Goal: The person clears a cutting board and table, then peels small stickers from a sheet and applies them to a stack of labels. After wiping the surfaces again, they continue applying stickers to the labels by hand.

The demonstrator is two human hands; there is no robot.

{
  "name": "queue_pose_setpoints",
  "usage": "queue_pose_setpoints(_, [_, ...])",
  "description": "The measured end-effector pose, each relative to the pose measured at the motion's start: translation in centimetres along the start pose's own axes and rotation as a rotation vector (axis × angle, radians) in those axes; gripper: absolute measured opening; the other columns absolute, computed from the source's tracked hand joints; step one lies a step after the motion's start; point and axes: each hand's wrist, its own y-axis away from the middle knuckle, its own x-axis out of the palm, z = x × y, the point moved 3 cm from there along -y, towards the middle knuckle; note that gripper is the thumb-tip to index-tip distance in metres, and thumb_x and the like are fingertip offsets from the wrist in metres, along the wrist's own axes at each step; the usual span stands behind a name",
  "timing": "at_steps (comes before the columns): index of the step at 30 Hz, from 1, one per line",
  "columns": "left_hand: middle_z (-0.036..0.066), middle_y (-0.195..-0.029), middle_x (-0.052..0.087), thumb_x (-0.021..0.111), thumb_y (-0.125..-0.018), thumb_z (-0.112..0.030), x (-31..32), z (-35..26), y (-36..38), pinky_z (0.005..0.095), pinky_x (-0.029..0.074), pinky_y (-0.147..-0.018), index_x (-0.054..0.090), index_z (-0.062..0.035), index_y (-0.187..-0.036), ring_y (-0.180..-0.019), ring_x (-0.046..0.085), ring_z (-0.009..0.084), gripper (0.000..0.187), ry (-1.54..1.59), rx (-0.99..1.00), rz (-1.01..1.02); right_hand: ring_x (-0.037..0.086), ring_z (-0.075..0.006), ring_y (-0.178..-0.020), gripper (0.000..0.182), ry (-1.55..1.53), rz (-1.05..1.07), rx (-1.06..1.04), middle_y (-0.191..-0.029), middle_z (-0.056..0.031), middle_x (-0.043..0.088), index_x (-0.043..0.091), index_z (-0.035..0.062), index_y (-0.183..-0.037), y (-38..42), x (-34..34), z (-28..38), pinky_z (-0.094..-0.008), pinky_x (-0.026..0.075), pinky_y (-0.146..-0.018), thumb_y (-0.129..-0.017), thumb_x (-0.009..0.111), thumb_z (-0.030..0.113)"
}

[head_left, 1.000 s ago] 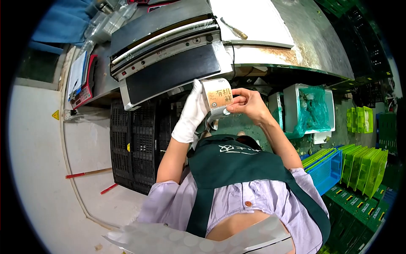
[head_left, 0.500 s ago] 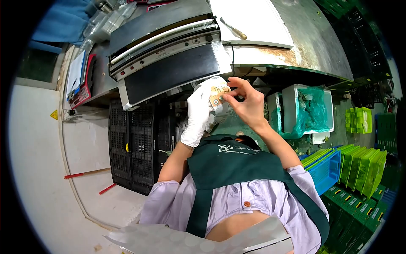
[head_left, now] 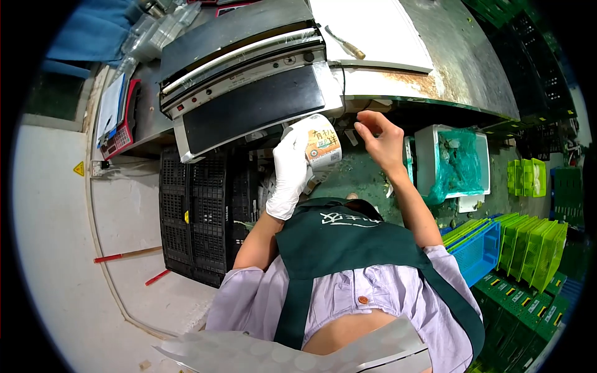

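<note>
My left hand [head_left: 290,163], in a white glove, is closed around a roll of labels [head_left: 324,144] in front of the wrapping machine. The roll's printed side, orange and white with dark characters, faces up toward me. To the right of the roll, apart from it, is my bare right hand [head_left: 384,142]. Its fingers are bent, with a gap between thumb and forefinger, and I see nothing held there. Just beyond the roll lies the wrapping machine's black plate [head_left: 255,102].
A knife with a wooden handle [head_left: 353,50] lies on a white board [head_left: 379,28]. Black crates [head_left: 193,217] stand below left. On the right are a white foam box [head_left: 426,158] with green plastic, a blue basket [head_left: 480,258] and lime-green baskets [head_left: 532,248].
My right hand has moved right, off the label roll, and its thumb no longer touches the printed label. The roll's printed face now shows more fully. My left hand keeps hold of it.
</note>
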Motion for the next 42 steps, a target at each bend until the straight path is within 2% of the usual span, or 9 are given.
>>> queue_pose_setpoints(6, [0.008,-0.094,0.062,0.049,-0.091,-0.017,0.8,0.1,-0.1,0.0233,0.048,-0.072,0.056,0.0042,-0.108,-0.081,0.059,0.0117,0.028,-0.105,0.113,0.083,0.049,-0.0044,-0.066,0.025,-0.292,0.528,0.391,-0.067,0.0011,0.057,0.061,-0.0023,-0.084,1.2,1.7,1.3,-0.0198,0.04,-0.059,-0.083,0.061,0.023])
queue_pose_setpoints(13, [0.011,-0.114,0.049,0.06,-0.076,0.005,2.2,-1.1,1.7,0.0236,0.047,-0.075,0.023,-0.0017,-0.135,-0.082,0.055,0.0097,0.07,-0.077,0.153,0.269,0.048,-0.004,-0.062,0.027,-0.483,0.255,0.369,-0.067,-0.0017,0.06,0.063,-0.0045,-0.082,1.3,2.3,0.5,-0.0212,0.039,-0.055,-0.083,0.058,0.022])
queue_pose_setpoints(19, [0.007,-0.104,0.056,0.054,-0.079,0.007,1.3,0.4,1.5,0.0246,0.046,-0.081,0.056,-0.0008,-0.114,-0.089,0.057,0.0116,0.036,-0.042,0.083,0.336,0.059,-0.0162,-0.064,0.041,-0.072,0.403,0.262,-0.071,-0.0149,0.061,0.061,-0.0027,-0.086,1.0,0.3,1.2,-0.0307,0.045,-0.062,-0.091,0.036,0.029])
queue_pose_setpoints(22, [0.005,-0.097,0.061,0.058,-0.077,0.005,-0.2,-0.2,0.8,0.024,0.046,-0.08,0.061,0.0021,-0.102,-0.086,0.058,0.0113,0.026,0.022,0.014,0.194,0.055,-0.0087,-0.059,0.039,-0.082,0.097,0.069,-0.063,-0.0064,0.059,0.059,-0.0016,-0.076,0.3,-2.1,-0.2,-0.0233,0.042,-0.052,-0.089,0.047,0.033])
queue_pose_setpoints(26, [0.007,-0.091,0.063,0.058,-0.076,0.005,-2.6,-2.2,0.0,0.0235,0.046,-0.078,0.063,0.0046,-0.093,-0.084,0.058,0.0115,0.018,0.016,0.099,0.119,0.051,-0.0083,-0.043,0.044,0.185,0.532,0.337,-0.05,-0.0046,0.056,0.058,0.0014,-0.055,3.3,-5.7,-5.1,-0.0253,0.041,-0.041,-0.081,0.06,0.036])
queue_pose_setpoints(29, [0.009,-0.092,0.062,0.057,-0.075,0.005,-4.7,-4.1,0.2,0.0239,0.045,-0.079,0.062,0.0069,-0.093,-0.085,0.057,0.0132,0.019,0.033,0.122,0.038,0.06,-0.0156,-0.074,0.035,-0.109,1.228,0.133,-0.086,-0.0104,0.064,0.063,0.0005,-0.094,11.2,-6.6,-8.8,-0.0286,0.048,-0.069,-0.069,0.071,0.024])
queue_pose_setpoints(31, [0.01,-0.092,0.06,0.056,-0.075,0.004,-6.0,-5.9,0.7,0.024,0.044,-0.079,0.06,0.0082,-0.094,-0.086,0.057,0.0143,0.02,0.095,0.157,0.006,0.053,-0.0148,-0.097,0.078,-0.216,1.498,0.462,-0.117,-0.009,0.054,0.03,0.0058,-0.135,19.1,-7.3,-15.6,-0.0311,0.043,-0.087,-0.069,0.07,0.02])
queue_pose_setpoints(36, [0.011,-0.096,0.057,0.055,-0.074,0.006,-9.1,-9.7,2.4,0.0288,0.045,-0.08,0.056,0.0062,-0.1,-0.087,0.057,0.0184,0.026,0.145,0.3,-0.113,0.057,-0.0098,-0.079,0.039,-0.504,0.926,0.793,-0.098,-0.0043,0.062,0.058,0.0054,-0.113,23.0,-7.5,-19.8,-0.0233,0.048,-0.069,-0.075,0.055,-0.002])
queue_pose_setpoints(42, [0.013,-0.102,0.058,0.051,-0.076,0.009,-10.2,-13.5,3.9,0.0323,0.046,-0.084,0.057,0.0051,-0.101,-0.093,0.058,0.0211,0.026,0.375,0.476,-0.073,0.056,-0.0098,-0.053,0.009,-0.24,0.05,0.422,-0.069,-0.0048,0.057,0.056,0.0004,-0.087,9.4,-9.4,-10.5,-0.0247,0.044,-0.043,-0.083,0.049,0.005])
